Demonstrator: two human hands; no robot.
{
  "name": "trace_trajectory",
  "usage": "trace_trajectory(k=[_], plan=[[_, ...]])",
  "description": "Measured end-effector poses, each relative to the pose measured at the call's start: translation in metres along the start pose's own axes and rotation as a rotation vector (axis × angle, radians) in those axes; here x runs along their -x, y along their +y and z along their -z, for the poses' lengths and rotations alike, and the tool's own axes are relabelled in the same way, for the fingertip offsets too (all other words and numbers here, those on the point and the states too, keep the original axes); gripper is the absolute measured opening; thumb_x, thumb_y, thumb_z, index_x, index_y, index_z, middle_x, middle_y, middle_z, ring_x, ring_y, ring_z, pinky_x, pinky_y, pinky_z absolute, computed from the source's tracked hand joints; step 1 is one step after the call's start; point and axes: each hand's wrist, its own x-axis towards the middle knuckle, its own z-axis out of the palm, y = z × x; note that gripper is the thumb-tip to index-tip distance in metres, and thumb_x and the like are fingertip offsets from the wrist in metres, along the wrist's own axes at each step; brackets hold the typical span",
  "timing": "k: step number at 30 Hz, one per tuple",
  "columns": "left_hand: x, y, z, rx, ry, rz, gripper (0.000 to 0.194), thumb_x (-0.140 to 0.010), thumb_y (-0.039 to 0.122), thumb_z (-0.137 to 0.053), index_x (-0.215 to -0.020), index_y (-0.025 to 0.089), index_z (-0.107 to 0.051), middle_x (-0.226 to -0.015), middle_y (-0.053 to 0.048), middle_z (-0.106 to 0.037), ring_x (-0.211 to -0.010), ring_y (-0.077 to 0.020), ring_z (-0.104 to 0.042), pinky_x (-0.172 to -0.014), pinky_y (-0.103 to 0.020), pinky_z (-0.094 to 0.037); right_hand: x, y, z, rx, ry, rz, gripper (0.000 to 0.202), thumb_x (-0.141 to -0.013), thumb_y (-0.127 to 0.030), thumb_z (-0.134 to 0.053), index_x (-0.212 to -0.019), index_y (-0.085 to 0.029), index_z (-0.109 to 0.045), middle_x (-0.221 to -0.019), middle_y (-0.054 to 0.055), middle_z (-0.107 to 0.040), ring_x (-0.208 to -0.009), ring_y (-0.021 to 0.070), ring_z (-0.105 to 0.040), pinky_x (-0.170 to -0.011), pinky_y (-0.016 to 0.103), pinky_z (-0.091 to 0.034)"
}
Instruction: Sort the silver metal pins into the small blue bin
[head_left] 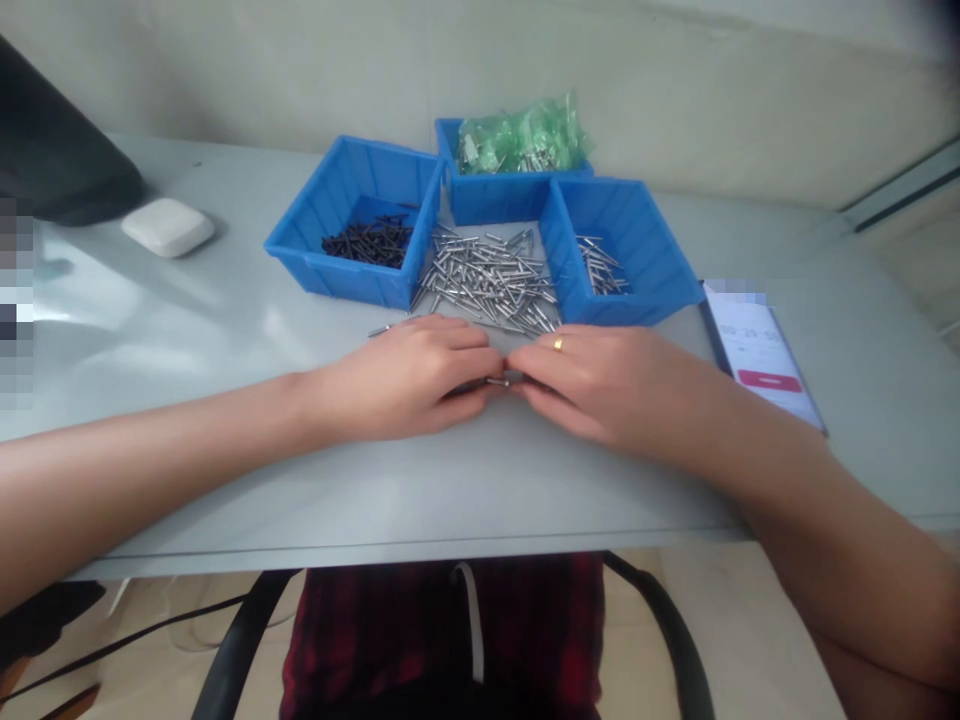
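Observation:
My left hand [427, 370] and my right hand [592, 380] meet fingertip to fingertip just above the table. Between them shows a small silver metal pin [497, 381], pinched by my left thumb and fingers. The right thumb and fingers are closed at the pin's other end; whether they grip it or another small part is hidden. Right behind the hands lies a loose pile of silver metal pins [487, 275]. One stray pin [380, 331] rests by my left hand's knuckles.
A blue bin [337, 272] holds dark, thin pieces [371, 240]. Another blue bin [637, 305] contains silver pins [600, 266]. The rear bin [495, 200] has a green plastic bag [525, 138] in it. A phone [765, 350] lies at right, a white case [168, 228] at left.

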Motion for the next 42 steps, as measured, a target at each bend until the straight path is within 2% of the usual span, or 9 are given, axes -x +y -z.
trace_trajectory(k=[20,31,42], plan=[[-0.001,0.001,0.001,0.031,0.013,0.017,0.019,-0.093,0.022,-0.045,-0.084,0.014,-0.060,-0.077,-0.005,-0.058,-0.071,-0.0151,-0.053,-0.068,-0.027,-0.039,-0.002,0.003,0.000,-0.072,-0.007,-0.017,0.018,-0.094,-0.025,-0.040,-0.083,-0.018,-0.052,-0.076,0.002,-0.056,-0.071,0.0151,-0.053,-0.059,0.028,-0.032],[-0.002,0.004,0.008,0.232,-0.004,0.124,0.021,-0.096,0.026,-0.042,-0.085,0.015,-0.056,-0.079,-0.004,-0.057,-0.071,-0.0128,-0.053,-0.065,-0.024,-0.040,-0.001,0.009,-0.003,-0.061,0.178,0.042,0.027,-0.096,-0.025,-0.039,-0.096,-0.016,-0.064,-0.083,0.005,-0.067,-0.077,0.0166,-0.062,-0.062,0.027,-0.039],[0.000,0.004,0.007,0.284,0.051,0.131,0.023,-0.096,0.027,-0.041,-0.080,0.017,-0.054,-0.076,-0.003,-0.054,-0.068,-0.0123,-0.051,-0.062,-0.024,-0.039,-0.001,0.010,-0.003,-0.069,0.238,0.096,0.025,-0.096,-0.027,-0.041,-0.092,-0.016,-0.064,-0.082,0.003,-0.066,-0.077,0.0160,-0.062,-0.063,0.027,-0.041]])
